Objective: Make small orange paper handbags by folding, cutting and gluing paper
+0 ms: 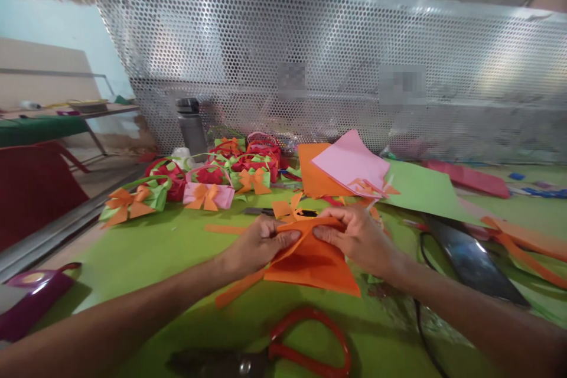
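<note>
Both thumbs press on a folded piece of orange paper held above the green table. My left hand pinches its upper left edge, and my right hand grips the upper right; the fingers behind the sheet are hidden. Orange strips lie to the left, partly beneath the held piece. Just beyond my hands rests an orange bow, with a dark-bladed tool beside it. Nearest to me are scissors with red handles, lying flat.
Small paper baskets with bows crowd the back left near a grey bottle. Pink sheets and green sheets lie behind. A dark phone and cable are at right, a purple glue gun-like tool at left. A perforated metal panel stands behind.
</note>
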Motion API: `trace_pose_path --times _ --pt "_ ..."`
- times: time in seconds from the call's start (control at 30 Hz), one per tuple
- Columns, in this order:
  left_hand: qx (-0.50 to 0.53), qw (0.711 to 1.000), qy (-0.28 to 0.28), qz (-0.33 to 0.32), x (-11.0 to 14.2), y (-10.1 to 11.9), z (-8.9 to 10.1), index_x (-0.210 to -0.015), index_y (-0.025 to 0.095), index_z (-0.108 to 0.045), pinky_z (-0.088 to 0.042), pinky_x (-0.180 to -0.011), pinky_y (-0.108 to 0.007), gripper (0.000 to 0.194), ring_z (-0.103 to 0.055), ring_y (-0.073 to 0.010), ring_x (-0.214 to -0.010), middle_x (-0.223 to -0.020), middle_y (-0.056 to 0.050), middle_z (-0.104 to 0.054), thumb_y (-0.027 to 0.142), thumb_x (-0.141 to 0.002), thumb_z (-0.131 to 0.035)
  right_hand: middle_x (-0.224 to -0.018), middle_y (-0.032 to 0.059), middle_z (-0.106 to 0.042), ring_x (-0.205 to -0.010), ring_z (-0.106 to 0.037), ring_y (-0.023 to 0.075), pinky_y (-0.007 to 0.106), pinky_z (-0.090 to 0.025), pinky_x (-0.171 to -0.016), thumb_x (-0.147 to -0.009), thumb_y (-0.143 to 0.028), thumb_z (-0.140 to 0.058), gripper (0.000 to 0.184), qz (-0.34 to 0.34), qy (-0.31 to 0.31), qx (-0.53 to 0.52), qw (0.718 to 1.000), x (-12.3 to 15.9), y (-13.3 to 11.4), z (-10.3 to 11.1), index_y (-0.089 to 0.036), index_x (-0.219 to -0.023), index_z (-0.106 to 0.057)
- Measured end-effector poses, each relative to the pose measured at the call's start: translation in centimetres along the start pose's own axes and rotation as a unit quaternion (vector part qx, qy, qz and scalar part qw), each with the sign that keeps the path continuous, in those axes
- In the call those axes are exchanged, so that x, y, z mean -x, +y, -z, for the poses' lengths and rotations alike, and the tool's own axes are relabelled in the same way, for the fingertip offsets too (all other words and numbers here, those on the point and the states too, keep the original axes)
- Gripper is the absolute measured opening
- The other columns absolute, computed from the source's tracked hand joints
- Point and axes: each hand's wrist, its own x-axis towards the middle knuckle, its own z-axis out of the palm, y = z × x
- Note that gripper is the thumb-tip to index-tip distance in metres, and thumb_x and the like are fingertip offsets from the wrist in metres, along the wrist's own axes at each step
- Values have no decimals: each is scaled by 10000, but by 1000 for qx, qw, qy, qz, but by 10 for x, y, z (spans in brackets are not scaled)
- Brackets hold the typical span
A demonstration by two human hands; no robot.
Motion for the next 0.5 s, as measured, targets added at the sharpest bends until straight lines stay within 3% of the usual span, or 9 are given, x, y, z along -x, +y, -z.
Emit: trace_pose_path --times 0.23,0.5 --pt "-39 996 33 -71 -2 3 1 -558 168 -373 -256 -486 -210 414 -293 -86 -539 -578 30 -325 456 -840 -467 -575 -27 -504 -503 -398 84 208 -334 -454 -792 -381 -557 271 -28 -79 -35 996 -9 17 3 -137 -709 -643" --pt "-25 997 -71 30 -2 -2 15 -490 171 -372 -176 -414 -209 489 -222 -62 -449 -479 56 -266 531 -797 -493 -515 -44 -476 -464 -374 77 198 -309 -415 -728 -437 -630 296 -53 -69 -72 994 -7 11 5 -169 -607 -607"
